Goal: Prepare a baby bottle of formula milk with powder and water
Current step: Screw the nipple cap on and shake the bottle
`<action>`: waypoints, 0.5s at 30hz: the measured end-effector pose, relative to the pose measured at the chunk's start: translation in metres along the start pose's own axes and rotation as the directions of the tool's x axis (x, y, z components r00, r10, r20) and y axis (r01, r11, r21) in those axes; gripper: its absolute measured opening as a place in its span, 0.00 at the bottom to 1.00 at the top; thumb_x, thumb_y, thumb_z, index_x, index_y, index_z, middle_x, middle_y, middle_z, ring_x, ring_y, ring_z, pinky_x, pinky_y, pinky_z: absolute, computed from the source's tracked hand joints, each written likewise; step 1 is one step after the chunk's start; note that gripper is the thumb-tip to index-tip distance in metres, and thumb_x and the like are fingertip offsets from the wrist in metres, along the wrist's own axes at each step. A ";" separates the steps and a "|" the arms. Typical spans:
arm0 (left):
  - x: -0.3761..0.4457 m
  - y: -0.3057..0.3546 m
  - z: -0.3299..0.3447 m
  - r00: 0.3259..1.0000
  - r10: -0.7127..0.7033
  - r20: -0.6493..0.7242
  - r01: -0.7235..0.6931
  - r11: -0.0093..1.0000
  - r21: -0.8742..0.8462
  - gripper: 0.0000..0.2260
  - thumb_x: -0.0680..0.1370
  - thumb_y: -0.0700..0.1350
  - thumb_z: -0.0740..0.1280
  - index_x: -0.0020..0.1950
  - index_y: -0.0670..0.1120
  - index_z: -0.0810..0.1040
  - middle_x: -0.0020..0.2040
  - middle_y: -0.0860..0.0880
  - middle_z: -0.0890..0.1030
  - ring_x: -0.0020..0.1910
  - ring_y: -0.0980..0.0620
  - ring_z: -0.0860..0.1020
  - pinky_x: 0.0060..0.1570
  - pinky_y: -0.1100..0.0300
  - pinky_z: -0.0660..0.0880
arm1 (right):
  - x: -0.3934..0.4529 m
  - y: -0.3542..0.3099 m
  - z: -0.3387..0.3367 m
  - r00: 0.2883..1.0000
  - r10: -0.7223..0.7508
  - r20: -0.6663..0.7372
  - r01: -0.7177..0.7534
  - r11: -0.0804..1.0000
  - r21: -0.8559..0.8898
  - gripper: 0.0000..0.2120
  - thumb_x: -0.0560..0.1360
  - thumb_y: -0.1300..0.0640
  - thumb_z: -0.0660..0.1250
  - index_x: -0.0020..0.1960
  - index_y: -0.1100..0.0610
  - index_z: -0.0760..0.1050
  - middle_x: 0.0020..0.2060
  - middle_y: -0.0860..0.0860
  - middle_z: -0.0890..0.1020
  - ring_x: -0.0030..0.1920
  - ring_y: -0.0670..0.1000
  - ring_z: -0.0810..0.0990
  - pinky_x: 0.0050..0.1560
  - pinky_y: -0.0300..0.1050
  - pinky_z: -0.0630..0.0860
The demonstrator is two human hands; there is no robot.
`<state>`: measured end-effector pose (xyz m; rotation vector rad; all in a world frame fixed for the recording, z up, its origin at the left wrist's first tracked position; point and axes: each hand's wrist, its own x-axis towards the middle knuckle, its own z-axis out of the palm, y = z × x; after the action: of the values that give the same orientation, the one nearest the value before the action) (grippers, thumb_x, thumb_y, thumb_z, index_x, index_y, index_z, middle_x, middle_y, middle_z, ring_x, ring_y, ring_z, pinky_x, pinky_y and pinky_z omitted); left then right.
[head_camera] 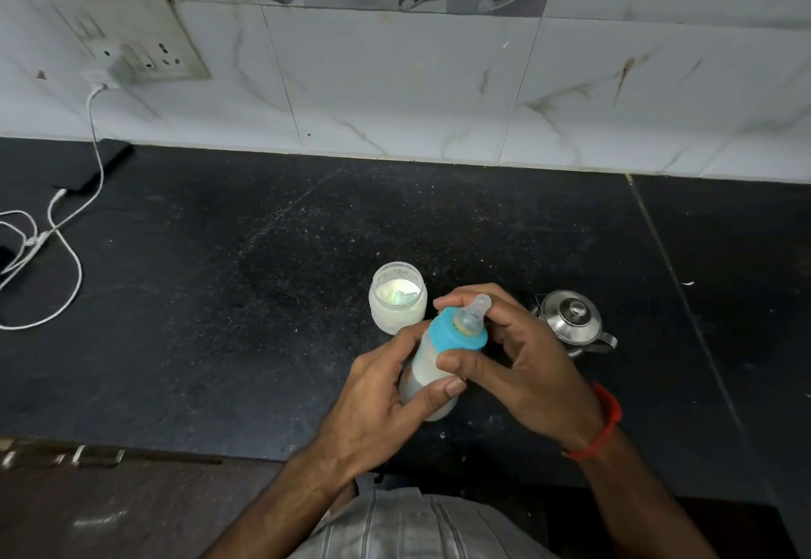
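Fig.: Both hands on one baby bottle [428, 372] over black speckled counter [219, 295].
L hand [386, 400] wraps bottle body, milky inside; R hand [518, 356] curls round blue collar [456, 332], clear teat up. Behind: 1 open powder jar [397, 302], 1 lidded steel pot [572, 321]. Far: marble-look wall tiles [417, 84], 1 socket plate [127, 32], white cable [70, 251].

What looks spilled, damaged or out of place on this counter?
The switch plate on the wall hangs crooked, a dark gap showing behind its top edge. Pale specks dot the counter near the open powder jar. The baby bottle, held in both hands, looks intact, with nothing dripping.
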<state>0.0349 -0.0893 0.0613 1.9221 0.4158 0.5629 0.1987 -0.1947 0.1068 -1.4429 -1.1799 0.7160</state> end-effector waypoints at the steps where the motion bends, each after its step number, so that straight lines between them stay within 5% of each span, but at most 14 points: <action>1: 0.001 0.000 -0.001 1.000 0.011 0.010 -0.011 1.000 -0.009 0.22 0.80 0.61 0.68 0.72 0.57 0.71 0.60 0.56 0.83 0.56 0.53 0.84 0.52 0.52 0.83 | 0.000 -0.001 -0.001 1.000 -0.007 0.017 0.008 1.000 -0.012 0.22 0.73 0.52 0.75 0.65 0.56 0.78 0.58 0.42 0.79 0.62 0.53 0.80 0.61 0.47 0.79; 8: 0.001 0.001 -0.002 0.991 0.043 0.130 -0.026 0.991 -0.131 0.26 0.81 0.61 0.66 0.72 0.45 0.75 0.57 0.51 0.84 0.52 0.50 0.85 0.49 0.46 0.83 | 0.000 -0.008 -0.020 0.970 -0.040 0.238 0.027 0.998 0.054 0.25 0.75 0.53 0.73 0.70 0.59 0.75 0.63 0.47 0.78 0.66 0.54 0.77 0.66 0.47 0.75; 12: 0.004 0.002 -0.005 0.981 0.026 0.194 0.020 0.973 -0.229 0.27 0.81 0.61 0.66 0.73 0.45 0.74 0.61 0.51 0.83 0.57 0.50 0.83 0.56 0.53 0.81 | -0.003 -0.010 -0.024 0.978 0.017 0.210 -0.072 0.964 0.256 0.27 0.76 0.58 0.72 0.74 0.58 0.69 0.63 0.55 0.80 0.67 0.56 0.79 0.65 0.50 0.78; 15: 0.004 0.001 -0.005 0.982 0.003 0.186 0.042 0.970 -0.239 0.28 0.81 0.61 0.66 0.73 0.43 0.74 0.60 0.51 0.84 0.57 0.50 0.84 0.55 0.56 0.80 | -0.001 -0.009 -0.022 0.980 0.028 0.199 -0.077 0.967 0.244 0.28 0.76 0.62 0.70 0.74 0.56 0.69 0.64 0.57 0.79 0.66 0.58 0.79 0.65 0.53 0.79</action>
<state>0.0351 -0.0836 0.0646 1.7152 0.2342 0.3968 0.2153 -0.2045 0.1204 -1.2163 -1.1552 1.0242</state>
